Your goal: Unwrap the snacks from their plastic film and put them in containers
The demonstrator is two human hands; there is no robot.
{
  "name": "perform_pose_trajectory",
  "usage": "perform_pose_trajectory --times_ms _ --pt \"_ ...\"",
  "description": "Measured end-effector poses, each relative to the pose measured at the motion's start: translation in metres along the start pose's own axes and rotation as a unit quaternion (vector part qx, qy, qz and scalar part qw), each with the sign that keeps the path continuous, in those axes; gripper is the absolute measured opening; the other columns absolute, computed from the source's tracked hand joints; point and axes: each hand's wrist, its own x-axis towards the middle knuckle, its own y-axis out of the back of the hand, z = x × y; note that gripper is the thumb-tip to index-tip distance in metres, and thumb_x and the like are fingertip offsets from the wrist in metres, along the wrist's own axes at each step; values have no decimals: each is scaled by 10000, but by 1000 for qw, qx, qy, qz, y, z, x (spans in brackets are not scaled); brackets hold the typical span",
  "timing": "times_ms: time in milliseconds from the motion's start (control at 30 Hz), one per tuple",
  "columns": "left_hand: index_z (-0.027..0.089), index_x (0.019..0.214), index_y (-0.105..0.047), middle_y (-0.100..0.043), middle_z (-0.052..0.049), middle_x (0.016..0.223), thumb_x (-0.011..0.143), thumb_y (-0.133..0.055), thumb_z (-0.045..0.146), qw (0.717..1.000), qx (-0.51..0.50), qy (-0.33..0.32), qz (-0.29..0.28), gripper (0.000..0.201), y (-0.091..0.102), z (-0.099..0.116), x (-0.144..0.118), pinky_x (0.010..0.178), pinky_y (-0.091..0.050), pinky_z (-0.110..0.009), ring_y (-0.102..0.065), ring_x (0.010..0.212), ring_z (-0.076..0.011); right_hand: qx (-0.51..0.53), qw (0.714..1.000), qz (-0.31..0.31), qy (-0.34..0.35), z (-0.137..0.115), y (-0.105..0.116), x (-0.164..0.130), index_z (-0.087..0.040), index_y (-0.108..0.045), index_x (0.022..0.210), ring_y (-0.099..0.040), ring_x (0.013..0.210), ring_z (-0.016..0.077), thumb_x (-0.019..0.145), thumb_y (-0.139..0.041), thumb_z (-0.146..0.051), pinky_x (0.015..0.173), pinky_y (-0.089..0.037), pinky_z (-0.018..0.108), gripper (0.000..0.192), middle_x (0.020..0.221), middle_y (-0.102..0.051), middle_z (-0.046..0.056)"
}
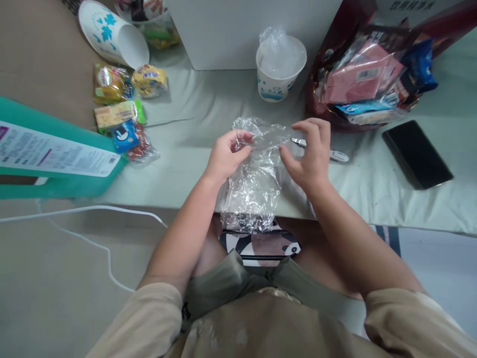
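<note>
clear plastic bag (255,174), one of them, crinkled and shiny, hangs between both hands over the near edge of the pale cloth-covered surface (372,189); its lower end drops toward the lap. left hand (227,156) pinches the bag's upper left edge, thumb and curled fingers closed on the film, wrist bent back toward the body. right hand (313,154) is half open beside the bag's upper right edge, fingers arched and spread, fingertips at or just on the film; whether it really grips i cannot tell. both forearms come up from the lap and angle inward.

just beyond the right hand lies one small white and metal tool (328,151), partly hidden by the fingers. farther out, between the hands, stands one paper cup (279,74) with blue print, lined with clear plastic. a second paper cup (112,35) with blue flowers lies on its side far off beyond the left hand. near it, about five small snack packets (122,109) sit in a cluster, print too small to read. further left is one teal box (55,159) with a white label, text unreadable. beyond the right hand sits a dark red bag of packets (368,74), and to its right one black phone (417,154).
</note>
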Motion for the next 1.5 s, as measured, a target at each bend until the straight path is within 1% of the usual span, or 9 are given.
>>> perform_pose_trajectory --times_ms 200,433,600,733,833,1100,1233,1333,1500 --pt "303 1203 -631 -660 -40 1298 818 -763 254 996 -63 -63 7 409 13 7 -2 683 -561 -277 -700 814 -129 272 950 -83 -129 -15 -14 -22 -317 -246 1552 -653 1076 242 798 -763 -540 838 -597 420 941 1375 -566 130" --pt "423 1409 -437 -709 -29 1214 826 -788 317 991 -128 43 -24 689 24 23 -9 704 -580 -269 -757 969 -192 487 799 -178 -304 -32 -9 -6 -233 -506 828 -636 676 109 752 -789 -461 637 -531 263 372 765 -642 -26" --pt "269 1435 -413 -750 -24 841 813 -758 287 978 -112 140 -104 711 22 17 -11 639 -571 -269 -757 713 -178 462 809 -109 -345 -30 -7 -6 -271 -459 977 -660 598 128 775 -763 -476 615 -556 287 418 753 -681 -44" --pt "298 1502 -348 -748 35 786 802 -750 243 995 -83 20 -57 808 17 21 -18 620 -555 -234 -721 639 -128 431 864 -40 -256 -28 7 -15 -347 -405 1340 -694 694 187 810 -779 -517 710 -593 378 671 817 -686 -32" --pt "269 1225 -619 -774 12 870 853 -698 230 991 -56 -104 -63 383 16 28 -24 621 -544 -216 -699 647 -95 404 907 -48 -109 -27 21 -23 -383 -404 1433 -705 840 214 783 -831 -458 853 -591 430 781 926 -693 -9" --pt "214 1135 -772 -689 -39 876 837 -662 174 939 261 -206 -92 320 17 20 -23 723 -543 -306 -637 759 -148 72 997 32 -7 -16 20 -23 -278 -752 908 -629 909 245 872 -667 -286 805 -533 435 93 926 -611 66" --pt "234 773 -777 -683 -108 1173 762 -700 211 938 253 -237 -22 81 16 26 -22 985 -531 -449 -639 1140 -266 100 994 28 24 -24 27 -20 -256 -675 773 -615 1243 338 843 -682 -331 1079 -440 568 103 1133 -700 86" --pt "218 708 -699 -745 -91 1129 784 -723 322 974 84 -190 -86 131 12 34 -26 1081 -516 -490 -674 1175 -273 291 949 -89 -88 -30 33 -19 -251 -578 780 -716 879 247 903 -634 -445 924 -537 474 237 776 -705 24" --pt "211 808 -628 -710 -7 719 847 -716 440 992 -99 29 -70 248 -1 33 -26 570 -560 -240 -693 658 -138 495 817 -88 -282 -26 29 -15 -289 -553 995 -649 673 189 717 -753 -669 652 -524 349 512 757 -651 -21"
